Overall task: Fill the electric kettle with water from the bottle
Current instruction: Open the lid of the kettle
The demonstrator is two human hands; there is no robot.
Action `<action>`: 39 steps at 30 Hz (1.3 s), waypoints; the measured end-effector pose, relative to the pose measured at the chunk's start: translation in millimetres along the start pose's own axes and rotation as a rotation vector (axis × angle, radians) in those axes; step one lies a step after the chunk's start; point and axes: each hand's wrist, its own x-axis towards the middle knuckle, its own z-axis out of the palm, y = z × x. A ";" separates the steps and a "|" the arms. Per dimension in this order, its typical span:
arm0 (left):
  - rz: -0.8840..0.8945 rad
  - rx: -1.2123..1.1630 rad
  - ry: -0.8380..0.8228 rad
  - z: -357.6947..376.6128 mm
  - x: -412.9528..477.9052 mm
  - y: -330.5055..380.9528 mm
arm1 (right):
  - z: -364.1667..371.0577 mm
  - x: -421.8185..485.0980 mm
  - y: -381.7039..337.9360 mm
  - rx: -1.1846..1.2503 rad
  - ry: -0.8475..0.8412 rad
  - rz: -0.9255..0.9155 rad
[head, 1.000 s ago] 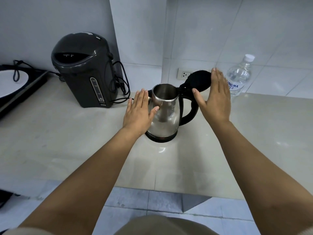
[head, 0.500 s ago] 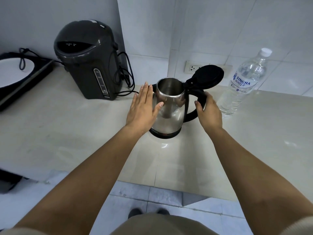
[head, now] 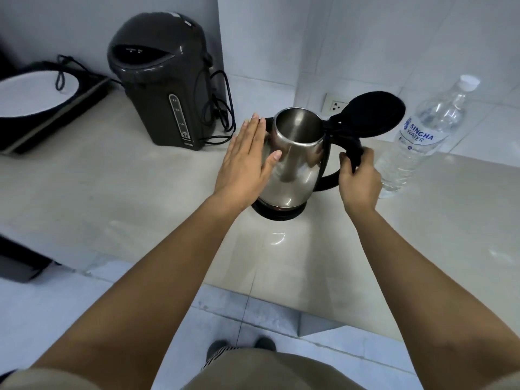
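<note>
Fingers [head: 344,161] around handle, steel kettle [head: 292,161] open-lidded

The clear water bottle [head: 416,139], standing just to the right of the right hand [head: 358,178] that gripped the kettle's handle, bore a label reading "SINGHA WATER" in blue letters. On the dark thermo pot [head: 166,80], well to the left of the left hand [head: 244,161] laid flat on the kettle's side, the gauge strip ended in "3.0"; its smaller marks above were too blurred to read.

Pale tiled wall [head: 365,38], beige countertop [head: 126,192], perhaps grey floor tiles [head: 225,311].
</note>
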 end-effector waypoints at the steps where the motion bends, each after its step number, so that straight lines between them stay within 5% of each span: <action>1: 0.000 -0.005 0.013 -2.5 -1.6 2.0 | -3.2 0.0 -2.4 -0.001 0.010 -0.007; 11: -0.027 0.039 0.069 -39.4 -53.5 -16.6 | -8.9 -41.7 -35.3 0.029 -0.013 -0.069; 24: -0.244 0.167 -0.028 -69.0 -152.4 -79.9 | 39.8 -124.9 -61.7 0.034 -0.256 -0.084; 39: -0.276 0.224 -0.040 -53.5 -137.4 -100.7 | 71.3 -105.3 -69.6 0.115 -0.352 -0.006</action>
